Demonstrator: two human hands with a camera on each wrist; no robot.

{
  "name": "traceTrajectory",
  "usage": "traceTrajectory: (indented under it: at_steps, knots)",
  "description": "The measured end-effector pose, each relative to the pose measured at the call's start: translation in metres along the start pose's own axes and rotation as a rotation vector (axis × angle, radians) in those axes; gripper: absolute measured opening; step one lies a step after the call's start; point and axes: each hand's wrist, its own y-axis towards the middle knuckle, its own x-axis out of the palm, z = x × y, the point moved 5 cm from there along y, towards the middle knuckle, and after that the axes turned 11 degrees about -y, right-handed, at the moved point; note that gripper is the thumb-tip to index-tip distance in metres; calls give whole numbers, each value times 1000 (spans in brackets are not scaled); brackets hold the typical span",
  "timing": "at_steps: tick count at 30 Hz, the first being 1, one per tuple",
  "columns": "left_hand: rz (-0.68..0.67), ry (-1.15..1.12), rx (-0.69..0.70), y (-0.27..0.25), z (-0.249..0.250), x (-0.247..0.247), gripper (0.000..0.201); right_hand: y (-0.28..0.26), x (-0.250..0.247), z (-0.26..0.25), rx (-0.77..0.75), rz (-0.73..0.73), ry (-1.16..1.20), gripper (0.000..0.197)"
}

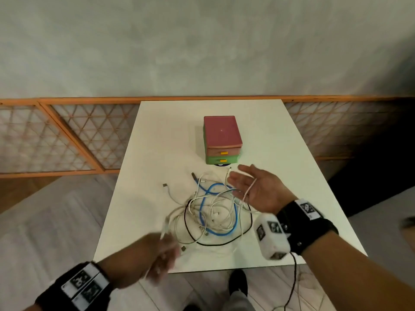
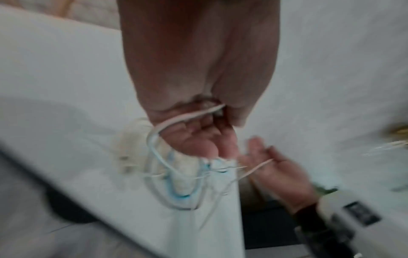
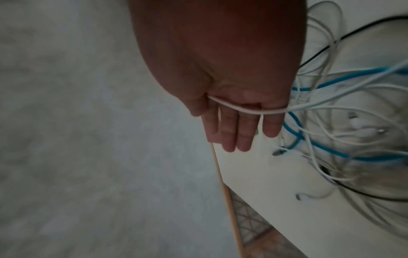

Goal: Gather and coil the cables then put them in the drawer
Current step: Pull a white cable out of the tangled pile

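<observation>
From the head camera, a white rectangular table [image 1: 157, 135] holds a tangled heap of thin white, blue and black cables [image 1: 215, 212] near its front, with a small pink-and-green plastic drawer unit [image 1: 222, 140] just beyond, both drawers closed. The right hand [image 1: 253, 187] is held palm up over the heap, fingers straight, one thin white cable [image 1: 249, 189] draped across it. The blurred left hand [image 1: 157, 257] grips another strand at the near edge. The left wrist camera shows fingers [image 2: 198, 139] curled round a white cable [image 2: 176, 120]. The right wrist camera shows straight fingers [image 3: 234, 129] together, the white cable [image 3: 243, 110] across them.
</observation>
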Motion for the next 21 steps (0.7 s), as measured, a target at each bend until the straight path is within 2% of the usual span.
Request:
traceTrajectory:
  at_steps: [2,4,7,9,11,13,15,17,18,21]
  knots:
    - [115,-91,244,13,46,19,36,-14,18,18,11,-85,-105,31]
    - [181,-3,386,27,85,42,31,-25,36,34,14,-143,-133,40]
    - [134,220,487,47,111,84,22,-33,52,44,-3,-183,-78,60]
    - [142,344,556,53,110,99,20,-39,50,43,14,-149,-68,60]
    - [124,410,598,56,103,104,27,-43,49,42,41,-156,-71,57]
    - [97,434,612,56,97,103,21,-43,48,45,65,-152,-81,55]
    - [28,421,552,52,87,102,11,-39,43,44,71,-114,-52,53]
    - [-102,324,322,43,65,99,3,-31,34,38,55,-98,34,42]
    - [-161,288,210,36,52,93,7,-27,28,33,58,-82,77,33]
    - [-293,343,-4,12,17,71,10,-24,11,21,43,-63,180,12]
